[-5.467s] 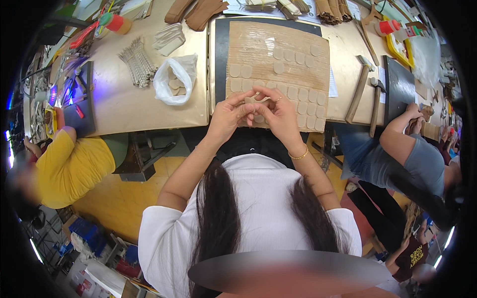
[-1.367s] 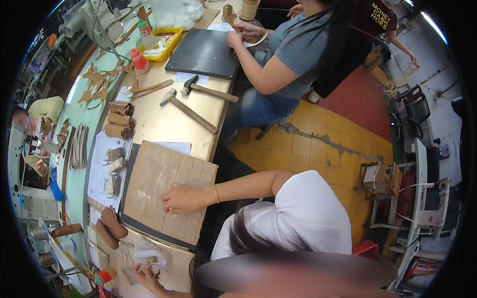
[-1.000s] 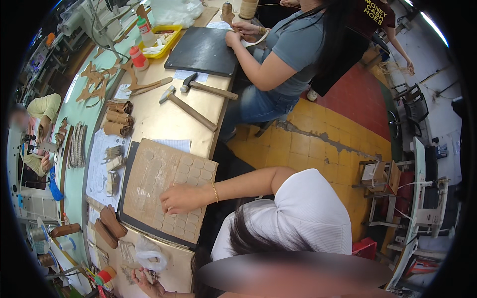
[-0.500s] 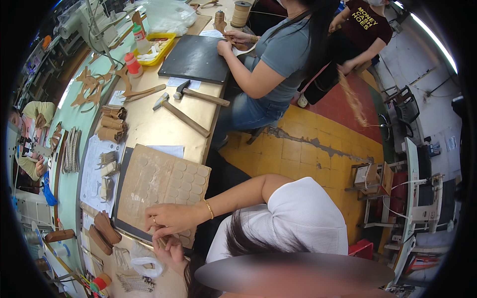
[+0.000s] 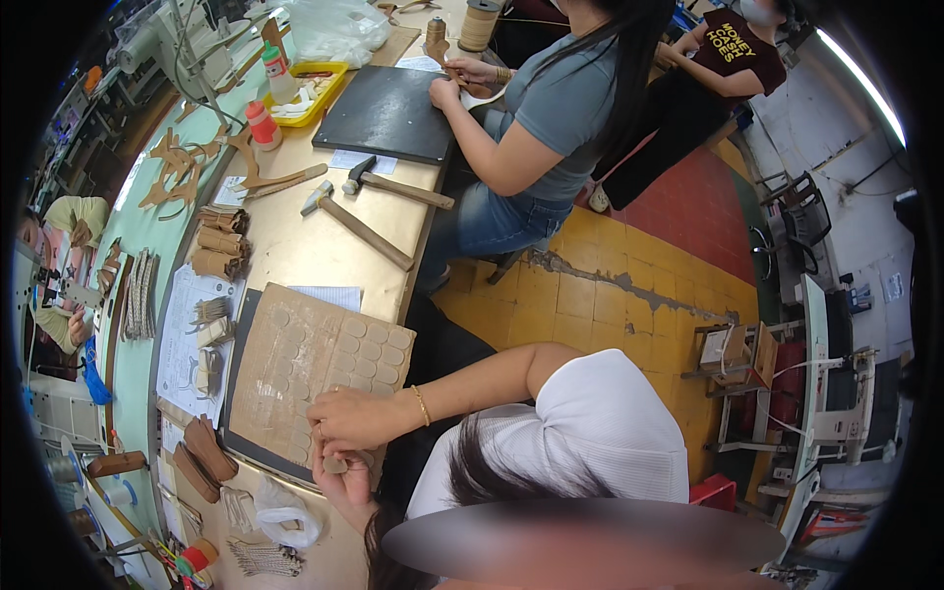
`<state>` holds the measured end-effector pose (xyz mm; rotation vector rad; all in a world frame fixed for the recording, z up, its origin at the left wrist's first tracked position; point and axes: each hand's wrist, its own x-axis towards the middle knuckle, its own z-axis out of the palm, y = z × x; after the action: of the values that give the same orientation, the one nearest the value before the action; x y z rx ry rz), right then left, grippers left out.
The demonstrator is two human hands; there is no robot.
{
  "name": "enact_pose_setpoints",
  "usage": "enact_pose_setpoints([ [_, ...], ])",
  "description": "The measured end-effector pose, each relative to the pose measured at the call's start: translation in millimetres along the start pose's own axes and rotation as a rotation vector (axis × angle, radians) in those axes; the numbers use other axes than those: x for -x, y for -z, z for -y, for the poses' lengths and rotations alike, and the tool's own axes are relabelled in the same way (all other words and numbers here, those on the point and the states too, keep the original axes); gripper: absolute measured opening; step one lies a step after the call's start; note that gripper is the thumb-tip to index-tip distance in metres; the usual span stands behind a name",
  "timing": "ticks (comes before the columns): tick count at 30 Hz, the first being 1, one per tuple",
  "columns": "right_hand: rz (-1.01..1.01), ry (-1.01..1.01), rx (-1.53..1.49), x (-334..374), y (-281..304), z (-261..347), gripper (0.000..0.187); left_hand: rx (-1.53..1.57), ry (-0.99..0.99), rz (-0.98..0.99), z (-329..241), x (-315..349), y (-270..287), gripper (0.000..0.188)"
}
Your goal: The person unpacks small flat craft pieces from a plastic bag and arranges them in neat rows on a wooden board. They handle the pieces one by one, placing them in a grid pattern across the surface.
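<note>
My left hand (image 5: 347, 484), low in the picture, is closed on a small round tan disc (image 5: 336, 465) that shows between its fingers. Just above it is my right hand (image 5: 359, 419), wearing a bracelet, its fingers bent and pressed together close to the left fingertips. Whatever those right fingers pinch is hidden. Beneath both hands lies a tan sheet (image 5: 270, 369) with rows of round discs (image 5: 366, 352) on its right side. The sheet rests on a dark board (image 5: 238, 418), which shows along its left and near edges.
Two hammers (image 5: 366, 236) lie beyond the sheet. Brown leather pieces (image 5: 205, 460) and a clear plastic bag (image 5: 287, 513) sit at the near left. A seated co-worker (image 5: 536, 128) works at a black slab (image 5: 383, 113); another person (image 5: 723, 79) stands behind.
Both hands have shifted slightly right over the sheet, and the disc in my left hand now shows. The standing person's hands have come together; the brown strands hanging there are out of sight.
</note>
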<state>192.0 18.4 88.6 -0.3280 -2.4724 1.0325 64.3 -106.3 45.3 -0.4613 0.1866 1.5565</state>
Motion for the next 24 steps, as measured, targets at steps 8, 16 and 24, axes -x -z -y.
enact_pose_setpoints([
  [8,0.006,-0.066,-0.135,-3.3,11.5,-4.9,0.023,-0.183,-0.027,-0.125,0.1,-1.3,-2.4,0.032],
  [16,0.082,-0.155,-0.088,-4.9,20.2,5.3,0.028,-0.617,-0.222,-0.365,19.0,0.5,-19.4,0.036],
  [24,0.147,-0.221,-0.166,-0.1,13.4,-5.4,0.022,-1.073,-0.464,-0.283,43.9,4.6,-42.7,0.044],
])
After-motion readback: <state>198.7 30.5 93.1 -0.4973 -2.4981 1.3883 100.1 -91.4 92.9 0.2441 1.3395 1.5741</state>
